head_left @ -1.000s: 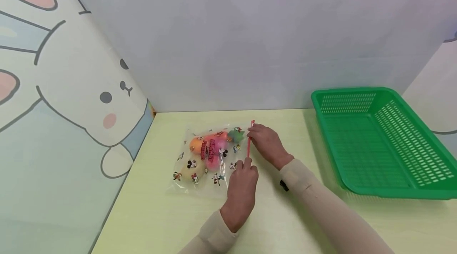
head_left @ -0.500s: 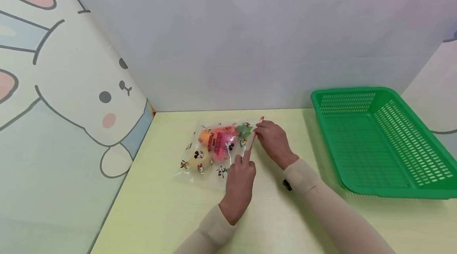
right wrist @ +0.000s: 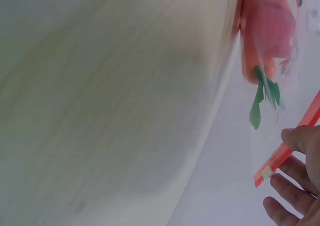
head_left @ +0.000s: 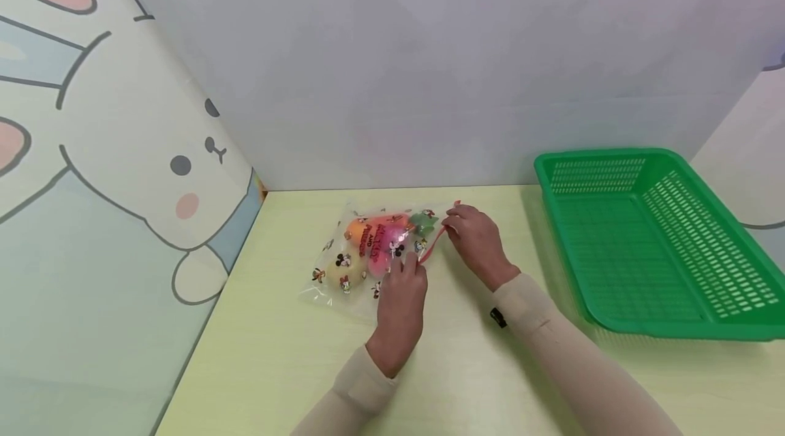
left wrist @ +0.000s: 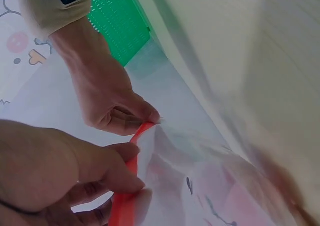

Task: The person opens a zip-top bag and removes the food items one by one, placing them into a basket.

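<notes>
A clear zip bag printed with cartoon figures and red lettering lies on the table. Through its film show a carrot-like orange piece with green leaves, pink pieces and a pale yellow round piece. Along the bag's mouth runs a red zip strip, bent in a curve, with a small white slider near one end. My left hand pinches the strip at its near part. At the far part, my right hand pinches the same strip between thumb and fingers, close to the slider.
A green plastic basket with slotted sides stands at the right of the pale table. A grey wall rises behind the table's back edge, and a rabbit-printed wall borders it on the left.
The bag has shifted right and slightly back. Its red strip, straight before, now bends. My right hand has moved a little right, while my left has drifted left and back, both still holding the strip.
</notes>
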Action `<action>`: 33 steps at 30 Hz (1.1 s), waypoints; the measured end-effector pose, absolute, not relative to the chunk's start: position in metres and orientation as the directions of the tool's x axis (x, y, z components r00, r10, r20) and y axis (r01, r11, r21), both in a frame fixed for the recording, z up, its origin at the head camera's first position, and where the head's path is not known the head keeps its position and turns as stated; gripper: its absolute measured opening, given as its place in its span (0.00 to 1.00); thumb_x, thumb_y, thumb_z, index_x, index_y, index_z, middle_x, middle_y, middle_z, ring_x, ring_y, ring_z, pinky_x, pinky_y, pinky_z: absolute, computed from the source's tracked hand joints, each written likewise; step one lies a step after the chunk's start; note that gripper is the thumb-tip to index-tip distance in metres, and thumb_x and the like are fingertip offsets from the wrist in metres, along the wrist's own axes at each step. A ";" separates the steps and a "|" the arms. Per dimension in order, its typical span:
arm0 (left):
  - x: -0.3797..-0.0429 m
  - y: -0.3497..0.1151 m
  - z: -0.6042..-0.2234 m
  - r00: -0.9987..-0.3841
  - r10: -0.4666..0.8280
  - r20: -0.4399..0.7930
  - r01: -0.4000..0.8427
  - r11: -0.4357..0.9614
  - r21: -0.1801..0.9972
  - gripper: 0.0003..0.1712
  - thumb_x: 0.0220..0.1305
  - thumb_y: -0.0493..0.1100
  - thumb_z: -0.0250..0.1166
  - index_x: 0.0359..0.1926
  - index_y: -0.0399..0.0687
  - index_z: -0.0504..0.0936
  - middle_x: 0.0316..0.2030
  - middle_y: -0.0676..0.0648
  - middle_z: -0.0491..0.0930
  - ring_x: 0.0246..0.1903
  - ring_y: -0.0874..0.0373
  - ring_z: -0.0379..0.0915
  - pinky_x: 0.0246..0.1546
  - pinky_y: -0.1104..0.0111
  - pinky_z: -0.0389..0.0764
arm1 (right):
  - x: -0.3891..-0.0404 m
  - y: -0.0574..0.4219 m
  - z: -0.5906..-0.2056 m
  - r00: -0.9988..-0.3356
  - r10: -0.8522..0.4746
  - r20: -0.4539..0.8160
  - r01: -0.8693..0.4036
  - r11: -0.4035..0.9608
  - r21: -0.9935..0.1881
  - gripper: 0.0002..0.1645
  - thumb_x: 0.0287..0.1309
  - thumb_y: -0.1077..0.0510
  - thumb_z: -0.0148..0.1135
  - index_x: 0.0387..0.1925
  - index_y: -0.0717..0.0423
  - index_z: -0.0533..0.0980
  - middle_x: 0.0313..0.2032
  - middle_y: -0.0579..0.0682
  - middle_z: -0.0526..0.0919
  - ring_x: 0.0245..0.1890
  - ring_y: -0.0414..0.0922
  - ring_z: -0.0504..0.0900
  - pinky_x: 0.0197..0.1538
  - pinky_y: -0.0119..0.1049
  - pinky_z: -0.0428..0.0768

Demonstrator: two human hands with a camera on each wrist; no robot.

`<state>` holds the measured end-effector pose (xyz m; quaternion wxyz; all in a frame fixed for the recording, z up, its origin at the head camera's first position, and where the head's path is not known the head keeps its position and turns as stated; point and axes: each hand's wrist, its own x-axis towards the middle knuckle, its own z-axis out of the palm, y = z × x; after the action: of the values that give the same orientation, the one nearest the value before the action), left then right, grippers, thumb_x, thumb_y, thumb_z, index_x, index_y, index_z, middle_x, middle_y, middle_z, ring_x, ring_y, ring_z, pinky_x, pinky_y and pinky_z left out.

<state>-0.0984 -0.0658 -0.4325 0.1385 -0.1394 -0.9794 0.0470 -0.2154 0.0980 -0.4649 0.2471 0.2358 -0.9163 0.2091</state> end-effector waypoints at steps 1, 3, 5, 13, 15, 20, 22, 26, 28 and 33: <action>-0.098 -0.066 -0.431 -0.924 0.284 0.257 0.259 0.958 -0.126 0.21 0.53 0.38 0.84 0.49 0.41 0.90 0.48 0.44 0.79 0.44 0.51 0.79 0.42 0.66 0.89 | -0.216 0.099 -0.465 -0.766 -0.327 0.553 -0.534 0.803 -0.265 0.09 0.56 0.67 0.79 0.40 0.62 0.89 0.48 0.56 0.90 0.53 0.55 0.87 0.57 0.50 0.85; -0.097 -0.065 -0.429 -0.926 0.279 0.253 0.257 0.959 -0.115 0.22 0.53 0.38 0.85 0.49 0.42 0.90 0.48 0.45 0.79 0.44 0.51 0.80 0.42 0.65 0.89 | -0.217 0.100 -0.466 -0.762 -0.323 0.562 -0.534 0.804 -0.263 0.09 0.56 0.67 0.79 0.39 0.62 0.89 0.48 0.56 0.90 0.54 0.55 0.87 0.58 0.50 0.85; -0.095 -0.065 -0.427 -0.928 0.275 0.252 0.257 0.961 -0.104 0.22 0.52 0.38 0.85 0.49 0.42 0.91 0.48 0.45 0.79 0.44 0.51 0.80 0.42 0.64 0.89 | -0.218 0.101 -0.465 -0.754 -0.319 0.574 -0.539 0.800 -0.264 0.09 0.55 0.68 0.79 0.39 0.62 0.88 0.48 0.57 0.90 0.55 0.55 0.86 0.58 0.50 0.85; -0.091 -0.064 -0.420 -0.937 0.263 0.230 0.246 0.964 -0.098 0.24 0.51 0.39 0.86 0.50 0.43 0.91 0.51 0.45 0.79 0.47 0.50 0.80 0.45 0.63 0.89 | -0.222 0.107 -0.465 -0.744 -0.294 0.599 -0.546 0.785 -0.292 0.08 0.57 0.74 0.74 0.36 0.62 0.87 0.46 0.57 0.89 0.50 0.56 0.87 0.53 0.51 0.86; -0.089 -0.065 -0.418 -0.939 0.260 0.225 0.246 0.965 -0.092 0.26 0.50 0.39 0.86 0.51 0.43 0.90 0.52 0.45 0.79 0.48 0.49 0.80 0.45 0.62 0.89 | -0.223 0.110 -0.466 -0.750 -0.278 0.600 -0.535 0.788 -0.305 0.09 0.57 0.75 0.73 0.35 0.61 0.86 0.44 0.56 0.90 0.46 0.56 0.88 0.49 0.51 0.87; -0.086 -0.065 -0.414 -0.937 0.256 0.236 0.244 0.966 -0.079 0.26 0.50 0.39 0.86 0.52 0.43 0.90 0.54 0.45 0.78 0.48 0.50 0.80 0.45 0.63 0.89 | -0.225 0.116 -0.466 -0.754 -0.258 0.604 -0.530 0.782 -0.327 0.11 0.57 0.77 0.71 0.34 0.60 0.84 0.38 0.56 0.89 0.39 0.55 0.87 0.42 0.49 0.87; -0.087 -0.066 -0.414 -0.935 0.256 0.246 0.245 0.967 -0.074 0.26 0.51 0.38 0.85 0.53 0.42 0.90 0.58 0.45 0.78 0.47 0.50 0.79 0.44 0.64 0.89 | -0.225 0.118 -0.467 -0.750 -0.257 0.610 -0.536 0.776 -0.332 0.11 0.58 0.77 0.69 0.34 0.60 0.83 0.38 0.56 0.88 0.39 0.55 0.86 0.42 0.49 0.87; -0.088 -0.068 -0.415 -0.929 0.263 0.260 0.246 0.965 -0.097 0.27 0.51 0.37 0.85 0.53 0.42 0.89 0.60 0.46 0.79 0.49 0.49 0.77 0.46 0.64 0.89 | -0.225 0.122 -0.467 -0.737 -0.243 0.631 -0.547 0.763 -0.344 0.13 0.60 0.79 0.65 0.33 0.59 0.83 0.36 0.55 0.87 0.39 0.55 0.85 0.40 0.48 0.86; -0.091 -0.071 -0.416 -0.924 0.267 0.273 0.245 0.963 -0.112 0.27 0.51 0.37 0.86 0.53 0.42 0.90 0.57 0.46 0.80 0.48 0.49 0.77 0.47 0.64 0.88 | -0.224 0.124 -0.467 -0.732 -0.230 0.642 -0.546 0.761 -0.350 0.14 0.60 0.79 0.64 0.32 0.59 0.82 0.35 0.54 0.86 0.39 0.54 0.84 0.38 0.48 0.86; -0.099 -0.079 -0.419 -0.909 0.272 0.316 0.247 0.962 -0.120 0.24 0.52 0.36 0.85 0.52 0.43 0.90 0.51 0.46 0.80 0.45 0.49 0.77 0.44 0.65 0.88 | -0.220 0.127 -0.465 -0.735 -0.197 0.649 -0.528 0.767 -0.365 0.15 0.60 0.80 0.61 0.32 0.59 0.82 0.34 0.54 0.86 0.40 0.55 0.83 0.37 0.50 0.86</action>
<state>-0.0990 -0.0786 -0.4194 0.1672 -0.1329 -0.9762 0.0388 -0.2204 0.1268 -0.4651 0.3019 0.2037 -0.8901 0.2739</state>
